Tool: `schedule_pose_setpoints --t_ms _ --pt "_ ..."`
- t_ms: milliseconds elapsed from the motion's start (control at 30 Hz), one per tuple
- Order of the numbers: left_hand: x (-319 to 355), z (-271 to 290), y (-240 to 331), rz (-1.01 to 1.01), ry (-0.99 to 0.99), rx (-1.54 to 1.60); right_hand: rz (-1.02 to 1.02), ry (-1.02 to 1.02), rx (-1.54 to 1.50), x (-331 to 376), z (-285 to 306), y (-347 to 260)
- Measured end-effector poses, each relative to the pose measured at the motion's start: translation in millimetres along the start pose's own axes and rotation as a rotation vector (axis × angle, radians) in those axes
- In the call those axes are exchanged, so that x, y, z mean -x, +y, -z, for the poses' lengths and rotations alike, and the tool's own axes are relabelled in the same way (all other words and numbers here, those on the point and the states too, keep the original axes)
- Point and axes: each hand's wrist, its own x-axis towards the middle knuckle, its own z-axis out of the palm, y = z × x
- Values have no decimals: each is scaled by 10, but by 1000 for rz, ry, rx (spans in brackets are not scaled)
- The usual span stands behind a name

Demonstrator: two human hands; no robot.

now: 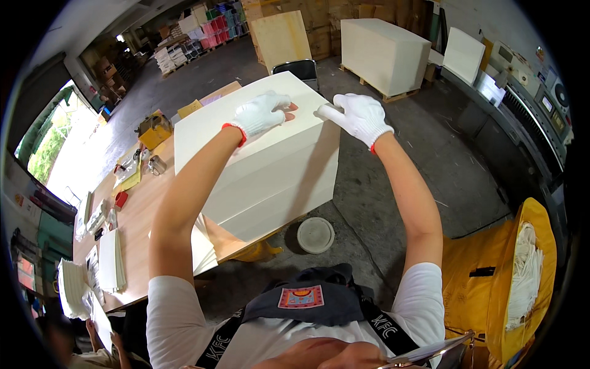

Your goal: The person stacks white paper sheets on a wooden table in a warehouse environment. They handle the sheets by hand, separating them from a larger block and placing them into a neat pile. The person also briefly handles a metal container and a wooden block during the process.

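A tall stack of large white sheets [264,184] stands on the wooden table in front of me. My left hand [261,114], in a white knitted glove with a red cuff and some bare fingertips, rests over the top of the stack with its fingers apart. At the stack's right edge is my right hand [361,117], gloved the same way. Its thumb stretches left toward the edge, apart from the bent fingers. I see no separate thing in either hand.
The table [147,215] holds a yellow box [153,129], a metal cup [157,165], tape and paper piles. A round pale bucket [315,235] stands on the floor, a yellow sack [491,277] at right. Behind are a chair [296,72] and a palletised white block [384,55]; a machine [528,117] stands right.
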Motion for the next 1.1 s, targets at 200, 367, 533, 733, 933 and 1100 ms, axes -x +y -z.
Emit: schedule_pose_setpoints --t_ms 200,367,533,733,933,1100 --pt "79 -107 93 -74 116 -36 219 134 41 -313 80 -85" --pt "75 -166 212 -135 139 129 -204 -57 -596 -320 -28 -190" --pt "18 -161 61 -118 101 415 -420 -96 -893 -212 -4 -307" --pt "84 -88 273 -94 82 363 -245 423 -759 -95 -380 -271" --pt "16 -166 87 -121 66 458 -242 441 -768 -75 -394 -305" --pt "33 -178 87 -175 104 483 -290 346 -785 -97 -378 -282"
